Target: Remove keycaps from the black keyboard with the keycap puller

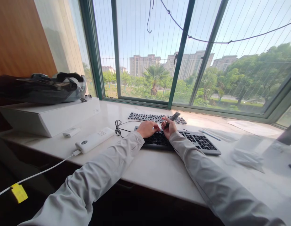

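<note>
Daylight from the wide window (159,56) filled the upper half of the frame, with tower blocks and trees beyond the glass, and the pale desk (155,169) ran below it from left to right. You had both arms stretched out to the middle of the frame, where a grey keyboard (202,142) with dark keys lay on the desk. Your left hand (147,128) rested with curled fingers on the keyboard's left end, touching the keys. Your right hand (169,128), just beside it, was closed around a small dark tool (174,117) that pointed up and away from you; I could not tell what kind of tool it was. A second keyboard (157,118), black, lay behind the first, nearer the window.

As I read it, you were working on the keys at the left end of the grey keyboard, with the left hand steadying it and the tool held ready above it. The next move probably called for bringing the tool tip down onto one key while the left hand kept the board from sliding.

At the left of the frame lay a white power bank (95,140) with its cable, a white box (49,117) and a helmet (42,88) on top of it.
</note>
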{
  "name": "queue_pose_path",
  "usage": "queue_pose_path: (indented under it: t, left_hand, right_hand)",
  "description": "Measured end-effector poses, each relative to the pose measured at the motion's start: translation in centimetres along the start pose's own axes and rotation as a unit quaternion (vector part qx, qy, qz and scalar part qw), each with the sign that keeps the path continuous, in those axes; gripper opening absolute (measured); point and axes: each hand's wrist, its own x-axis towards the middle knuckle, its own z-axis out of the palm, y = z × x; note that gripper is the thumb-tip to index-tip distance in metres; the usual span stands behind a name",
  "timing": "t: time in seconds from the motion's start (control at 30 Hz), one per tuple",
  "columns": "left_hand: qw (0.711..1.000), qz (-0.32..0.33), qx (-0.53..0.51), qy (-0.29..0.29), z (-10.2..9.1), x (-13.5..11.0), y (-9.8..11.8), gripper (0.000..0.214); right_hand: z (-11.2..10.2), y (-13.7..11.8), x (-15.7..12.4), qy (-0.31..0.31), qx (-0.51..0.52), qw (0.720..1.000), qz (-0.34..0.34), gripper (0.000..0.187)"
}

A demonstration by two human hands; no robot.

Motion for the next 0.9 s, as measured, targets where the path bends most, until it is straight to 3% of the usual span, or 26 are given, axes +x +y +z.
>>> queue_pose_path:
  t: [0.33,0.67,0.9]
  left_hand:
    - [1.000,-0.001,0.005,-0.004,0.1,-0.1,0.2,0.027]
    - [0.999,0.022,0.026,-0.023,-0.9,0.0,-0.7,0.029]
    - [0.999,0.032,0.011,-0.023,-0.5,-0.1,-0.6,0.029]
  right_hand:
    - [0.6,-0.4,-0.5,-0.004,-0.009,0.999,0.044,0.020]
    - [0.4,-0.3,-0.1,-0.027,-0.037,0.998,0.044,0.026]
    - [0.2,-0.2,0.0,-0.015,-0.030,0.998,0.046,0.023]
